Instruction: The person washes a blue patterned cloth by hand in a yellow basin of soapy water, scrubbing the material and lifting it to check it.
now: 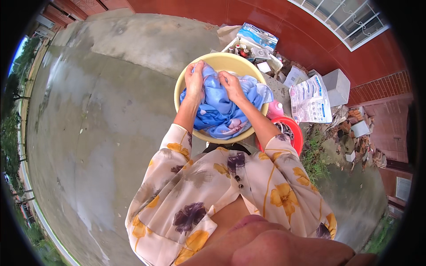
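Note:
A round pale-yellow basin (179, 84) holds a heap of blue patterned cloth (222, 104) with pinkish and white patches. My left hand (194, 80) is closed on a raised fold of the cloth near the basin's far left side. My right hand (231, 85) grips another part of the cloth a little to the right, its fingers bent inward. Between the two hands the fabric is bunched up. Whether water lies under the cloth I cannot tell.
Right of the basin stand a pink bottle (275, 108) and a red basin (297, 135) with dark contents. Beyond are a white printed bag (310, 99), a pale block (337, 86) and a box of bottles (244, 49). Rubble (355, 124) lies by the red wall (266, 17).

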`<state>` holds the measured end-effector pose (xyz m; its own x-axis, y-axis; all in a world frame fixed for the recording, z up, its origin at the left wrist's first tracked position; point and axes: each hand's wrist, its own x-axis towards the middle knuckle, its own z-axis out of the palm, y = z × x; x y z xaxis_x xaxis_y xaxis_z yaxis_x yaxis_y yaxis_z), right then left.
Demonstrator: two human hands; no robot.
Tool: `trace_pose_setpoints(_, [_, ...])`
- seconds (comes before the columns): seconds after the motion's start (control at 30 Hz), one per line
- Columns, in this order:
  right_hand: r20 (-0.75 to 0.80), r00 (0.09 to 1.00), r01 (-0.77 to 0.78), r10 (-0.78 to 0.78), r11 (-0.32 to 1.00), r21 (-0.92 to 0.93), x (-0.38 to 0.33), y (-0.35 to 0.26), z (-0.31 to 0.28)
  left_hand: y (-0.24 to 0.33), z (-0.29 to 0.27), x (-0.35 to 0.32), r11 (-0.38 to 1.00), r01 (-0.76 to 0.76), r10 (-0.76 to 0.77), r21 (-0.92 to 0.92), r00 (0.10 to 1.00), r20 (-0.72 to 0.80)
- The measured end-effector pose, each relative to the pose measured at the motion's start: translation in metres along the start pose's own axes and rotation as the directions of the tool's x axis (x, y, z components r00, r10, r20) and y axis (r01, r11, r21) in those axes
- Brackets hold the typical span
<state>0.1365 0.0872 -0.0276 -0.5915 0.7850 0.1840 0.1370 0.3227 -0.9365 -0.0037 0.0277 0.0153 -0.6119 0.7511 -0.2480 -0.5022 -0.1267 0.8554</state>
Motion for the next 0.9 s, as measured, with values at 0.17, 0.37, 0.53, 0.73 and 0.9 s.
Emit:
trace_pose_setpoints(0.17, [-0.243, 0.929, 0.202, -0.279, 0.933, -0.298, -0.018, -0.015, 0.04, -0.089, -0.024, 0.005, 0.965, 0.188, -0.183, -0.181, 0.982, 0.045])
trace_pose_setpoints(0.37, [-0.225, 0.953, 0.125, -0.2, 0.943, -0.309, -0.011, -0.006, 0.058, -0.111, -0.055, 0.023, 0.869, -0.269, 0.182, 0.415, 0.954, 0.237])
trace_pose_setpoints(0.53, [-0.302, 0.953, -0.087, 0.021, 0.974, -0.207, 0.019, 0.013, 0.027, -0.081, 0.016, -0.019, 0.909, 0.395, -0.402, -0.136, 0.915, -0.032])
trace_pose_setpoints(0.73, [-0.232, 0.971, -0.042, -0.052, 0.922, -0.384, 0.025, 0.022, 0.016, -0.125, -0.018, 0.01, 0.911, 0.368, -0.376, -0.187, 0.927, -0.007])
trace_pose_setpoints(0.9, [0.001, 0.992, -0.104, 0.128, 0.808, -0.579, 0.049, -0.013, -0.067, -0.018, -0.014, -0.053, 0.606, -0.42, 0.215, 0.676, 0.904, 0.369])
